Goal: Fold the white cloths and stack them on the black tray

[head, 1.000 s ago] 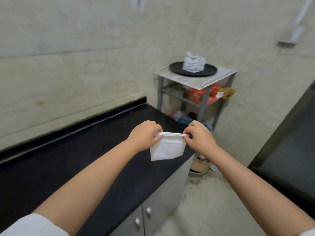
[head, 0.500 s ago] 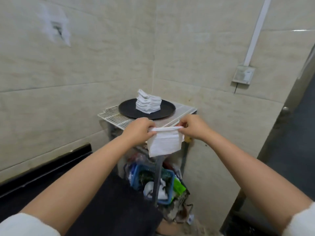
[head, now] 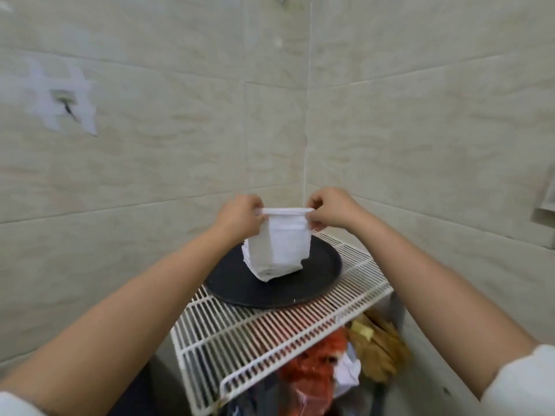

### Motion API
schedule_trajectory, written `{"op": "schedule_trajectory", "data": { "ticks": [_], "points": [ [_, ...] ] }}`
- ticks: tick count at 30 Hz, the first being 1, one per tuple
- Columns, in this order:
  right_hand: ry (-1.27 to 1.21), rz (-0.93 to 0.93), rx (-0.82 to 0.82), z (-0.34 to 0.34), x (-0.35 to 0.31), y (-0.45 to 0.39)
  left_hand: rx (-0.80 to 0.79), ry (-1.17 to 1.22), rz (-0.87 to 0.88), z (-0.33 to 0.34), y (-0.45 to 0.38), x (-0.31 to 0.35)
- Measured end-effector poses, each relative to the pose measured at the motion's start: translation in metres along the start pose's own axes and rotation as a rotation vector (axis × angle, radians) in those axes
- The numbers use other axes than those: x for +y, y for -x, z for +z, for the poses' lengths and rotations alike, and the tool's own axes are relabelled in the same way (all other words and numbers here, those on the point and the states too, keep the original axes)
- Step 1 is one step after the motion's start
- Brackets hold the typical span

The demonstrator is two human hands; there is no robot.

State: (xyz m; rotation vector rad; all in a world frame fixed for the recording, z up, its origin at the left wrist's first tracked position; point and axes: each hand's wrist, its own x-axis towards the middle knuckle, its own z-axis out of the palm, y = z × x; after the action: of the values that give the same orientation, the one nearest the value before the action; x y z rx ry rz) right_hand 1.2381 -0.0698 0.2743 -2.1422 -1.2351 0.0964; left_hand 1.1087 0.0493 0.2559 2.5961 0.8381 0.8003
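Both hands, left hand (head: pixel 240 217) and right hand (head: pixel 329 213), pinching folded cloth (head: pixel 285 235) (above black tray (head: pixel 318 283)).

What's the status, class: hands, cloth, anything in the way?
Left hand and right hand pinch folded white cloth by its top corners. Cloth hangs above stack on black tray. Nothing in the way.

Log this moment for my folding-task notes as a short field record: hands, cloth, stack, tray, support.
left hand: pinches the left top corner of the folded white cloth
right hand: pinches its right top corner
cloth: held up, hanging in front of the stack of cloths; contact with it cannot be told
stack: rests on the black tray, partly hidden by the held cloth
tray: round, lying on the white wire rack
below rack: red and yellow bags, blurred
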Motion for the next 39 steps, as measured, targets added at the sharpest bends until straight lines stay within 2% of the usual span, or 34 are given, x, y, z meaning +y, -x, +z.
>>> {"op": "schedule_trajectory", "data": {
  "ticks": [3,6,8,13,18,22,25,28,33,39],
  "points": [
    [0.034,-0.151,0.124,0.001,0.020,-0.063,0.219,-0.008,-0.062,0.015,-0.044,0.008],
    [-0.011,-0.242,0.131,0.015,0.043,-0.107,0.285,-0.051,-0.094,0.037,-0.071,0.007],
    [-0.030,-0.269,0.054,0.032,0.062,-0.125,0.245,-0.047,-0.163,0.060,-0.075,0.001],
    [0.046,-0.382,-0.197,0.079,0.112,-0.134,0.023,-0.161,-0.280,0.102,-0.052,-0.015],
    [0.013,-0.436,-0.234,0.086,0.131,-0.134,0.011,-0.259,-0.311,0.106,-0.045,-0.012],
    [0.158,-0.446,-0.286,0.077,0.123,-0.123,-0.070,-0.350,-0.350,0.096,-0.038,-0.012],
    [0.237,-0.527,-0.204,0.072,0.088,-0.104,-0.026,-0.488,-0.428,0.070,-0.013,-0.019],
    [0.290,-0.688,-0.246,0.082,0.026,-0.074,-0.024,-0.691,-0.550,0.023,0.038,-0.030],
    [0.287,-0.872,-0.413,0.128,-0.109,0.022,0.009,-0.802,-0.881,-0.071,0.189,-0.055],
    [0.202,-1.148,-0.570,0.200,-0.253,0.191,0.118,-0.889,-1.277,-0.163,0.411,-0.056]
  ]
}}
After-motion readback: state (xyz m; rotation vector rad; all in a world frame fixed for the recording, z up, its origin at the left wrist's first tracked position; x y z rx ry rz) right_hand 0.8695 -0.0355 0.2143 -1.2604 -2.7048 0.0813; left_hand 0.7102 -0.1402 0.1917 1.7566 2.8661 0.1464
